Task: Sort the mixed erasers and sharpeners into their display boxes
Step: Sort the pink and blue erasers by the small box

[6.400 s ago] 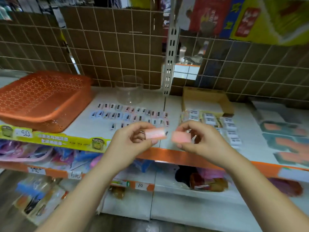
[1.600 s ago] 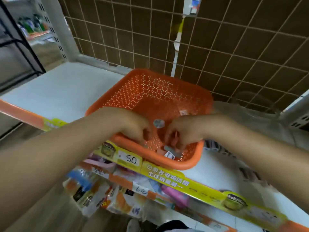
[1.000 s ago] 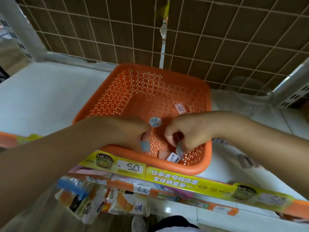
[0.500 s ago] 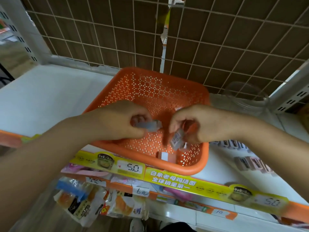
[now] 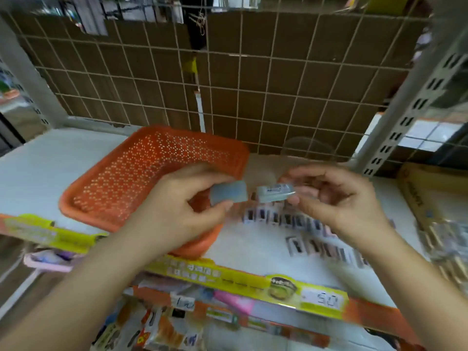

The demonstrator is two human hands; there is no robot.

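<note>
My left hand (image 5: 177,211) pinches a pale blue eraser (image 5: 228,194) between thumb and fingers, just right of the orange perforated basket (image 5: 141,173). My right hand (image 5: 336,198) pinches a second pale blue eraser (image 5: 274,192) with a printed label on top. The two erasers are level and a small gap apart, above the white shelf (image 5: 253,247). Below them lie rows of small sharpeners (image 5: 304,224) laid out on the shelf, blurred by motion.
A clear plastic jar (image 5: 307,150) stands at the back against the wire grid. A cardboard display box (image 5: 435,198) sits at the right edge. A yellow price strip (image 5: 240,277) runs along the shelf front, with packaged goods on the shelf below.
Both hands have come up out of the orange basket and moved right, each carrying a pale blue eraser. The view has swung right, showing the rows of sharpeners.
</note>
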